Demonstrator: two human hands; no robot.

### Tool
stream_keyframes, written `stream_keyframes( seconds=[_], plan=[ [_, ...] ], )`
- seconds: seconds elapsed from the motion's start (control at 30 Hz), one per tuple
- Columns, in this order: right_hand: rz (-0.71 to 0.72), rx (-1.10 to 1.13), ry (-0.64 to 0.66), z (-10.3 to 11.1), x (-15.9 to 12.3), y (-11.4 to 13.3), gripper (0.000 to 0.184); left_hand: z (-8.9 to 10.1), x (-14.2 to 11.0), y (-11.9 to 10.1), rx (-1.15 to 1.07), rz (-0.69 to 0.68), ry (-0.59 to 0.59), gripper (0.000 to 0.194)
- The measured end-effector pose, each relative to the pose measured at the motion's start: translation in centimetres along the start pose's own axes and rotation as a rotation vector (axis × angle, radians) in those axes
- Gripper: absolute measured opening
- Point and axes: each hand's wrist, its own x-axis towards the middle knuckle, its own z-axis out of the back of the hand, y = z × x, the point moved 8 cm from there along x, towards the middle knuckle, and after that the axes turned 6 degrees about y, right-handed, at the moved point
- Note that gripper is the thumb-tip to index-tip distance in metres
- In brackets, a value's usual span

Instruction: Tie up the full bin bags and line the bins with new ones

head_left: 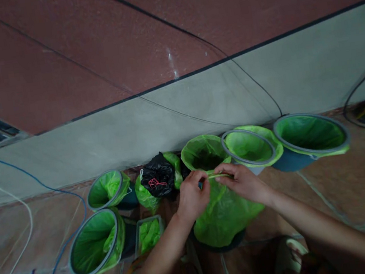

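Note:
A bin lined with a green plastic bag stands in front of me, its open mouth facing up. My left hand pinches the near rim of the bag with closed fingers. My right hand grips the same rim from the right, fingers closed on the folded green plastic. Both hands meet at the bag's edge.
Several other buckets with green liners stand around: two at left, two at right. A black bag tied with red string lies on a green one. A small tub of green bags sits nearby. Cables cross the floor.

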Motion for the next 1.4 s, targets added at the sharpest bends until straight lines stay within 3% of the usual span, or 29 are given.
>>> stream_keyframes(
  seconds=[0.27, 0.37, 0.5, 0.57, 0.77, 0.87, 0.93, 1.13, 1.4],
  plan=[
    [-0.029, -0.087, -0.011, 0.4, -0.1, -0.3, 0.019, -1.1, 0.2, 1.8, -0.595, 0.302, 0.244, 0.011],
    [-0.013, -0.120, -0.101, 1.2, -0.1, -0.2, 0.021, -1.6, -0.1, 1.9, -0.706, 0.369, 0.302, 0.020],
    [0.038, -0.190, -0.373, 3.6, -1.0, 1.1, 0.028, -0.9, 0.0, 3.3, -0.795, 0.409, 0.170, 0.037],
    [0.053, -0.180, -0.419, 3.9, -1.4, 1.8, 0.028, -0.3, 0.1, 4.2, -0.807, 0.415, 0.061, 0.040],
    [0.005, -0.270, -0.219, 0.1, -1.7, 2.3, 0.038, -0.3, 0.2, 4.4, -0.807, 0.424, -0.055, 0.038],
    [-0.019, -0.377, -0.152, -1.5, -1.6, 1.9, 0.018, -0.3, 0.2, 4.3, -0.782, 0.418, -0.061, 0.036],
    [-0.039, -0.413, -0.102, -2.0, -1.5, 1.4, 0.015, 0.6, 0.4, 4.6, -0.735, 0.404, -0.100, 0.032],
    [-0.059, -0.447, -0.053, -0.7, -1.4, 0.3, 0.015, 4.5, 0.6, 5.5, -0.558, 0.340, -0.224, 0.022],
    [-0.310, -0.711, -0.041, 1.7, -1.4, -2.1, 0.020, 5.4, 0.4, 6.1, -0.462, 0.286, -0.283, 0.017]
  ],
)
